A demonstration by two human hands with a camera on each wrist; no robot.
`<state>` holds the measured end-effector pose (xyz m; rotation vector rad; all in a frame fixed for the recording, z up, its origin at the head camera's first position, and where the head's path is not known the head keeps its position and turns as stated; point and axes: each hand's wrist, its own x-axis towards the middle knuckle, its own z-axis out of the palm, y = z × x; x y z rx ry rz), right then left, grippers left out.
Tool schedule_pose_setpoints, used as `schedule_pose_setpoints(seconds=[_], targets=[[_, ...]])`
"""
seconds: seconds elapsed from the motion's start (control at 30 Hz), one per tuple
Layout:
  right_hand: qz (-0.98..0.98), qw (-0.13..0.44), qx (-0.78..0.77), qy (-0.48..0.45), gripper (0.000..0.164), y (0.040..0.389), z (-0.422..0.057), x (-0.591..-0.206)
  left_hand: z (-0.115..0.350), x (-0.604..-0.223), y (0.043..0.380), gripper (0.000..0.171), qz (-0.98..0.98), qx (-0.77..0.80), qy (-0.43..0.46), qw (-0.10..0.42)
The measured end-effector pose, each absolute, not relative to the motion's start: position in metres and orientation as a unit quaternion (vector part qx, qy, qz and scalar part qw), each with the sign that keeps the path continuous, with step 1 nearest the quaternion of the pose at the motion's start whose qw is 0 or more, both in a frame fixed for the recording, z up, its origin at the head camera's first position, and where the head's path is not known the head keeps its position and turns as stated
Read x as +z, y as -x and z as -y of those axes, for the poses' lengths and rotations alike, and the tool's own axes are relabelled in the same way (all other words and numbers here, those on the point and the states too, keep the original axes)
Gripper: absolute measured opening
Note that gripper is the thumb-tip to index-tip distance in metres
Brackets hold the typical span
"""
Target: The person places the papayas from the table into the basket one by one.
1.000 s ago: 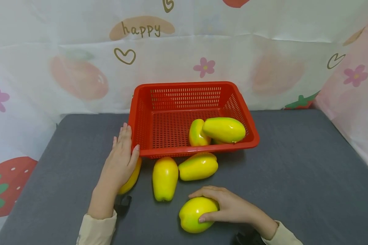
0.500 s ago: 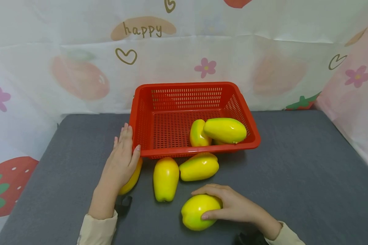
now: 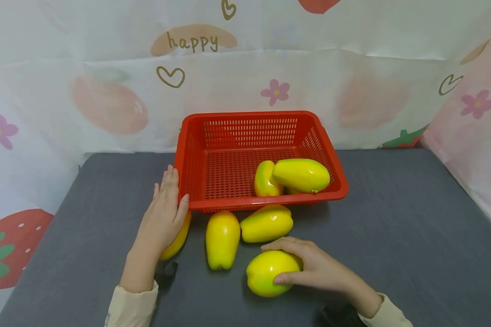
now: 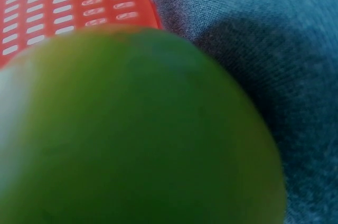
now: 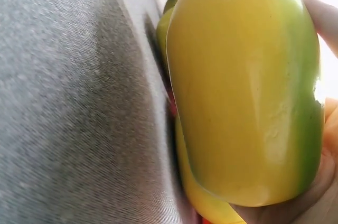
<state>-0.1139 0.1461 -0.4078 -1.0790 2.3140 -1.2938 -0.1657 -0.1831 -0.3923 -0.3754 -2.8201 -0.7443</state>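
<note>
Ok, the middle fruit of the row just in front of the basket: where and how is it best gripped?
Probably across the near half of the middle fruit, pinching its long sides, coming from above on the person's side. It lies lengthwise toward the person, its far end by the red basket, and the crosswise fruit crowds its right flank farther back.

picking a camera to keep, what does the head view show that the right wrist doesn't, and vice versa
Only the head view shows the left hand against the side of the basket and the "happy" print. Only the right wrist shows the held fruit lengthwise, up close. Both show the right hand on that fruit, other fruit and the grey table.
</note>
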Motion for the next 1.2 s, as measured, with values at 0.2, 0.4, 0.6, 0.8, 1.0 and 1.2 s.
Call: schedule_pose_setpoints(seconds=[0.2,0.4,0.6,0.8,1.0,1.2], targets=[[-0.809,0.121,-0.438,0.373,0.048,0.116,-0.147,-0.402,0.183,-0.393,0.165,0.065,0.955,-0.251,0.122,0.099],[-0.811,0.105,-0.442,0.368,0.049,0.12,-0.147,-0.396,0.183,-0.393,0.165,0.064,0.955,-0.25,0.124,0.1],[-0.81,0.083,-0.443,0.376,0.05,0.124,-0.149,-0.388,0.183,-0.394,0.165,0.064,0.954,-0.25,0.128,0.103],[-0.811,0.064,-0.441,0.38,0.051,0.127,-0.152,-0.382,0.182,-0.393,0.165,0.063,0.954,-0.25,0.131,0.104],[-0.805,0.049,-0.449,0.384,0.053,0.131,-0.153,-0.377,0.182,-0.392,0.165,0.063,0.954,-0.25,0.129,0.102],[-0.802,0.032,-0.45,0.391,0.053,0.135,-0.154,-0.37,0.183,-0.392,0.165,0.063,0.954,-0.25,0.13,0.105]])
